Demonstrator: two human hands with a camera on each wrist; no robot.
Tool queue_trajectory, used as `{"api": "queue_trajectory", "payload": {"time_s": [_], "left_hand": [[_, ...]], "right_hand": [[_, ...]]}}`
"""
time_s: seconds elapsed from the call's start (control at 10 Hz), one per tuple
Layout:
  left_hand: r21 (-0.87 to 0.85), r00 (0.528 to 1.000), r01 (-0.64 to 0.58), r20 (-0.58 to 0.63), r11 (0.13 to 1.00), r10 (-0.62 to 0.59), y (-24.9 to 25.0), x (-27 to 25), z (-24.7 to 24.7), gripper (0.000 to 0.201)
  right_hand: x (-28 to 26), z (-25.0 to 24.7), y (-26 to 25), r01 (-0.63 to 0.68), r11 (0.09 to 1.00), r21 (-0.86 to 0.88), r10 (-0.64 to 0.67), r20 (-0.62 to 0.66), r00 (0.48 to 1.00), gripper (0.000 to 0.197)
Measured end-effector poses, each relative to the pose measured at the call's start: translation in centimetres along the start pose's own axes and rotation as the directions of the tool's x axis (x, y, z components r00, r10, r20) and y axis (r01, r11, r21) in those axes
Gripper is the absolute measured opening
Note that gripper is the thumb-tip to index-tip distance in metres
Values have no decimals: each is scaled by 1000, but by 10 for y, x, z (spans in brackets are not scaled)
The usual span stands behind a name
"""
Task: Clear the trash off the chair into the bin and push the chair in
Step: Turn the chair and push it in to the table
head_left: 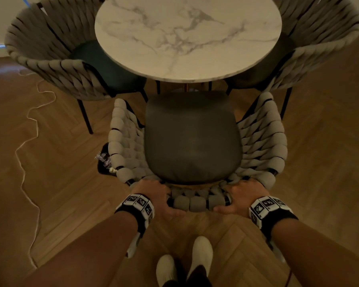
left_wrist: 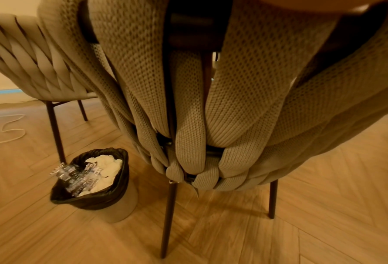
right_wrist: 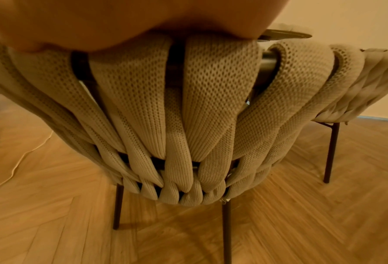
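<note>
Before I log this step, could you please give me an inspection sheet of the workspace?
Surface: herringbone wood floor; round marble table top bare.
Job's things: chair seat shows no trash, front edge near the table's rim; bin beside it holds white paper and clear plastic.
Clutter: nothing seen.
Hands: left hand and right hand both grip the chair's backrest rim.
Cables: white cord trailing over the floor at left.
Surroundings: two matching woven chairs tucked at the table; pale wall.
</note>
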State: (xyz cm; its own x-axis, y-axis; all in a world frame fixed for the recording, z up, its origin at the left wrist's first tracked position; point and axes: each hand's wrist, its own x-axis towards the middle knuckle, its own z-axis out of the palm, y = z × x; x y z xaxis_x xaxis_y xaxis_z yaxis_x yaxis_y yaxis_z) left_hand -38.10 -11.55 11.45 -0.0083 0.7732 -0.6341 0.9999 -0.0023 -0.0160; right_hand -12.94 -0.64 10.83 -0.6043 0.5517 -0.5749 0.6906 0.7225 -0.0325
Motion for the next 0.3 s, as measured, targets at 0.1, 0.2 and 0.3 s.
{"api": "queue_trajectory", "payload": {"time_s": [0.1, 0.2, 0.3], "left_hand": [[-12, 998, 51, 48, 999, -50, 7, -9, -2, 109], [-134, 992, 121, 50, 984, -116, 12, -27, -5, 91], [-314, 989, 140, 83, 939, -120, 10, -48, 3, 73]], "right_hand": [[-11, -6, -4, -19, 998, 56, 16, 45, 999, 94], [-27, -21, -5, -52, 993, 102, 48, 47, 998, 75], [-55, -36, -17, -95, 979, 181, 86, 59, 995, 50]]}}
